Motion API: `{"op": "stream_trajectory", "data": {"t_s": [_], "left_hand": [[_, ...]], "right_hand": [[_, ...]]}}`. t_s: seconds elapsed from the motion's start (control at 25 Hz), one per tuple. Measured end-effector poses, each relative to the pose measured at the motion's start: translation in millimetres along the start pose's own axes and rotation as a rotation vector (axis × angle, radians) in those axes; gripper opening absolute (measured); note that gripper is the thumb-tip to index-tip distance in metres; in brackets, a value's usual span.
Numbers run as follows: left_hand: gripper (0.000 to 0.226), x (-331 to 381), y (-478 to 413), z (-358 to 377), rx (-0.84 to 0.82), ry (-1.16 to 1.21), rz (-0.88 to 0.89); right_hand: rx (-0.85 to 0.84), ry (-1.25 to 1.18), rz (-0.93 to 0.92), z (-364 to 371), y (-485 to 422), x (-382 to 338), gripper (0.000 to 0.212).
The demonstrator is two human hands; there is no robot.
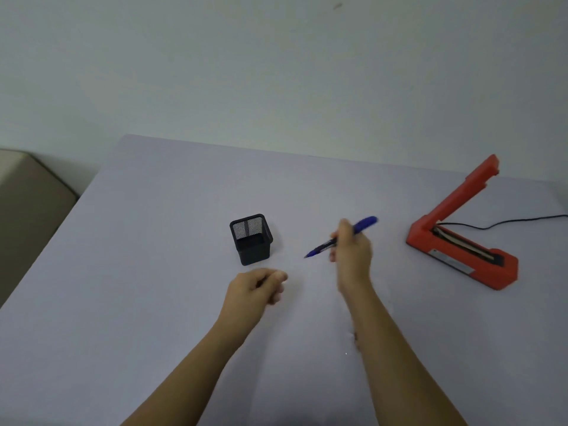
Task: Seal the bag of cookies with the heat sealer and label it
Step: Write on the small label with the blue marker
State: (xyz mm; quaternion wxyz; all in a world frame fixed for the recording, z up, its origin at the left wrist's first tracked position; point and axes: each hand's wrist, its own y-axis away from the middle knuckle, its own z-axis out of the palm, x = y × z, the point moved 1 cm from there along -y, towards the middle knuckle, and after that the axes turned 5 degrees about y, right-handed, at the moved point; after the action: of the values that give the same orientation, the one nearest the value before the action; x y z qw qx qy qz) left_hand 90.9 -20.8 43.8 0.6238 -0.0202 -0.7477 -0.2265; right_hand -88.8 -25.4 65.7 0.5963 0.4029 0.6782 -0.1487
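My right hand (352,255) grips a blue pen (365,223) in the middle of the table, its uncapped tip pointing left and down. My left hand (256,287) hovers just in front of a black mesh pen holder (251,239), fingers curled; I cannot tell whether it holds anything small such as a cap. The red heat sealer (461,241) stands at the right with its arm raised. No bag of cookies shows in the head view.
The sealer's black cable (504,222) runs off to the right edge. The pale grey table (153,272) meets a white wall at the back. A beige piece of furniture (27,204) stands beyond the table's left edge.
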Motion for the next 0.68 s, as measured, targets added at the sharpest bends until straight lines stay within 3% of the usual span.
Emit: {"op": "stream_trajectory", "data": {"t_s": [0.12, 0.28, 0.4, 0.52, 0.68], "left_hand": [[0.014, -41.9, 14.1, -29.2, 0.071, 0.080, -0.171], [0.022, -73.0, -2.7, -44.0, 0.242, -0.290, -0.157], [0.009, -88.5, -28.7, -58.0, 0.333, -0.491, -0.113], [0.009, -107.6, -43.4, -68.8, 0.317, -0.638, -0.111], [0.019, -124.3, -44.6, -67.1, 0.258, -0.637, -0.141]], "right_hand": [[0.016, -0.073, -0.070, -28.3, -18.5, -3.8, 0.034], [-0.205, -0.019, -0.169, -17.1, -1.0, 14.7, 0.030], [-0.254, -0.078, -0.176, -8.6, 12.8, 42.0, 0.027], [-0.241, -0.115, -0.128, -8.6, 18.9, 69.1, 0.025], [-0.226, -0.078, -0.075, -4.2, 17.7, 96.6, 0.020]]}}
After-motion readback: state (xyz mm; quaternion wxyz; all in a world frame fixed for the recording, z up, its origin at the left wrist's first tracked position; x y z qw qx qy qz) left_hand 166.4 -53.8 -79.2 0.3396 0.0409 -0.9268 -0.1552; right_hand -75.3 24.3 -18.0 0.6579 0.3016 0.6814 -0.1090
